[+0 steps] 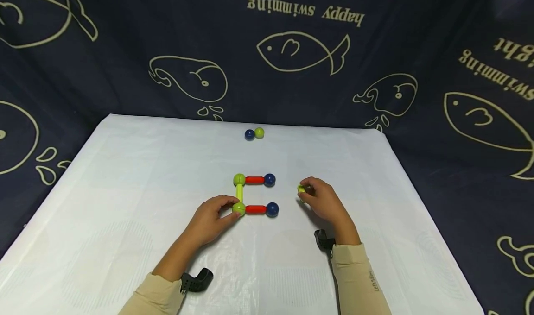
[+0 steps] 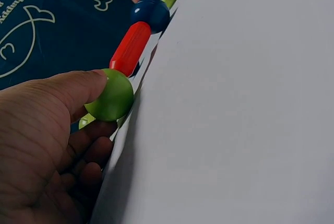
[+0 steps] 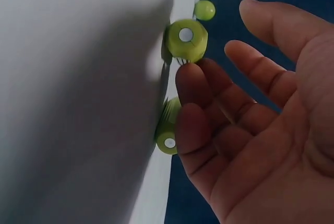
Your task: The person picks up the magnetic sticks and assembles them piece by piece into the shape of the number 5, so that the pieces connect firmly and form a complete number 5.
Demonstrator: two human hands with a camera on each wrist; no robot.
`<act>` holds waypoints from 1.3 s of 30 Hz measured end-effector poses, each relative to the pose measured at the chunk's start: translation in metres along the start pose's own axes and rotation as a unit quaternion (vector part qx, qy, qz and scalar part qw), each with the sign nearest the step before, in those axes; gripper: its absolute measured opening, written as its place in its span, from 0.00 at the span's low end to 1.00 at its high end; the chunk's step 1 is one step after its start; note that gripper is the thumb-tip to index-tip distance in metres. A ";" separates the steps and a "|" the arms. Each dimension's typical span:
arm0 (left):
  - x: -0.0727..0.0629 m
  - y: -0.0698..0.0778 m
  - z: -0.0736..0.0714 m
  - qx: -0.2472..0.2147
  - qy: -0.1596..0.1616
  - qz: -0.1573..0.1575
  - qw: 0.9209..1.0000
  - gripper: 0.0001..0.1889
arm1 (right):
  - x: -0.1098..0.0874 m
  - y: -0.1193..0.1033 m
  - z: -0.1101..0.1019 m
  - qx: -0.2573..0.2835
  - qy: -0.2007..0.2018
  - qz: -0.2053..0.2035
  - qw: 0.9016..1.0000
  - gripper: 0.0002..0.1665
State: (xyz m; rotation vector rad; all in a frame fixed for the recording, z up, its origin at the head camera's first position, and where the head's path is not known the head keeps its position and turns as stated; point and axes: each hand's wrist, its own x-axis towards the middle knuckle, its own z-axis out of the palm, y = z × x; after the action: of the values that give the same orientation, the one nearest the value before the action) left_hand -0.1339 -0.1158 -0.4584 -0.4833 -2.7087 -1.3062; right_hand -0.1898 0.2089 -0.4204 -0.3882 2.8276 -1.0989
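Observation:
My left hand (image 1: 213, 218) pinches the lower green ball (image 2: 110, 96) of a three-sided ball-and-rod frame on the white table. The frame has a green rod (image 1: 239, 193) at left, an upper green ball (image 1: 239, 179), two red rods (image 1: 256, 209) and two blue balls (image 1: 272, 209) at the right ends. Right of it, my right hand (image 1: 323, 201) reaches down over two short green rods (image 3: 187, 41) lying on the table. Its fingertips touch them, while the thumb stands apart in the right wrist view. From the head, that hand mostly covers the rods.
A loose blue ball (image 1: 249, 135) and a loose green ball (image 1: 259, 133) sit side by side near the table's far edge. A dark cloth (image 1: 233, 23) printed with fish and lettering surrounds the white tabletop (image 1: 167, 157). Each wrist wears a black camera mount (image 1: 198, 280).

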 end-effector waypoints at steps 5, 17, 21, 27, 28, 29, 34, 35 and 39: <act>0.001 0.000 -0.001 -0.002 0.001 0.002 1.000 0.15 | 0.002 -0.001 0.003 0.004 -0.010 0.006 1.000 0.15; 0.000 0.001 -0.001 -0.001 -0.005 -0.004 1.000 0.16 | 0.003 -0.004 0.012 -0.029 -0.038 -0.005 0.999 0.13; 0.000 0.001 -0.001 -0.002 -0.006 -0.003 1.000 0.16 | 0.003 -0.004 0.012 -0.035 -0.046 -0.018 0.998 0.12; 0.000 0.001 0.000 -0.001 -0.004 -0.002 1.000 0.16 | 0.003 -0.005 0.013 -0.039 -0.056 -0.031 0.997 0.10; 0.000 0.001 0.000 -0.001 -0.004 -0.002 1.000 0.16 | 0.003 -0.006 0.013 -0.039 -0.057 -0.031 0.997 0.10; 0.000 0.001 -0.001 -0.002 -0.004 -0.003 1.000 0.16 | 0.003 -0.006 0.014 -0.039 -0.058 -0.031 0.997 0.10; -0.001 0.001 -0.001 -0.002 -0.003 -0.006 1.000 0.16 | 0.002 -0.010 0.014 -0.020 -0.068 -0.030 0.997 0.09; -0.001 0.001 -0.001 -0.002 -0.003 -0.007 1.000 0.16 | 0.002 -0.011 0.015 -0.014 -0.070 -0.030 0.997 0.09; -0.001 0.001 0.000 -0.006 -0.004 -0.008 1.000 0.16 | 0.000 -0.014 0.016 0.020 -0.083 -0.024 0.996 0.09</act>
State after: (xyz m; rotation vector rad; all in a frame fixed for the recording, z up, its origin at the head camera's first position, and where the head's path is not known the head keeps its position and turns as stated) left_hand -0.1329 -0.1160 -0.4579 -0.4691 -2.7183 -1.3287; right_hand -0.1847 0.1888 -0.4229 -0.5205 2.6615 -1.0767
